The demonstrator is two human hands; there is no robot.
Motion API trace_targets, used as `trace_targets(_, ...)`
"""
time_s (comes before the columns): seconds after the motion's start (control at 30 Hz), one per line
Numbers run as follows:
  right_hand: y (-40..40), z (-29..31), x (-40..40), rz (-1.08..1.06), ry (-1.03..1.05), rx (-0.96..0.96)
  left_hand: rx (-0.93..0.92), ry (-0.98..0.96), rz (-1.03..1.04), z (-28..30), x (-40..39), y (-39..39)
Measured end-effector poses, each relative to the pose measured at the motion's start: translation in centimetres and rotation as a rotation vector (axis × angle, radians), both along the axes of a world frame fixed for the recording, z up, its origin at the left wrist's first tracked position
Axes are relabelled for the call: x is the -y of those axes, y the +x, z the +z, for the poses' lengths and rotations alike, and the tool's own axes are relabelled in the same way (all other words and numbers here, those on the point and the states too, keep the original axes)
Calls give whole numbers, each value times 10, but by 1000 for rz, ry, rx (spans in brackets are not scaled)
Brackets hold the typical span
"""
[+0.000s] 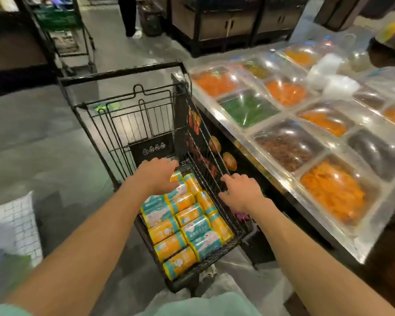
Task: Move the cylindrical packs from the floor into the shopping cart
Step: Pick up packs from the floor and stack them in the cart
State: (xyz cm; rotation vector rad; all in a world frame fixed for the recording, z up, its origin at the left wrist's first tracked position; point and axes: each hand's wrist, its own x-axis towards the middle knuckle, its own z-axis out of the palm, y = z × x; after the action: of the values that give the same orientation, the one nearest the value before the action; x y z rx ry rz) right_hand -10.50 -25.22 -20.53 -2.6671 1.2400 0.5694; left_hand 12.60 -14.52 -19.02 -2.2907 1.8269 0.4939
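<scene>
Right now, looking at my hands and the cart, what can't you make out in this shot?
- Left hand, head view: its fingertips are bent down over the cylindrical packs, so a grip cannot be confirmed.
- Right hand: blurred against the shopping cart side wire; contact unclear.
- Pack labels: too blurred to read.
- Floor near the cart: cut off by both arms, so remaining packs cannot be seen.

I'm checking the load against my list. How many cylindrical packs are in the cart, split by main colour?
Mostly orange packs: 9
Mostly teal-and-white packs: 5
Total: 14 visible in the shopping cart. The left hand covers part of the far end, so it may hide more.
</scene>
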Motion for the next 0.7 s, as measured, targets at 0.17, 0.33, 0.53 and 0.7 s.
trace_targets(0.17,-91,37,-42,-217,-2,61,20,-42,-253,31,14,-80)
trace_targets(0.33,-236,64,-103,-566,-113,156,-53,-84,-543,46,32,-216)
trace_targets(0.53,-396,51,-248,-1085,-116,266,-131,-76,-966,54,-13,-410)
trace_targets(0.7,-509,49,-411,-1435,-157,288,-219,-50,-1180,59,-97,-575)
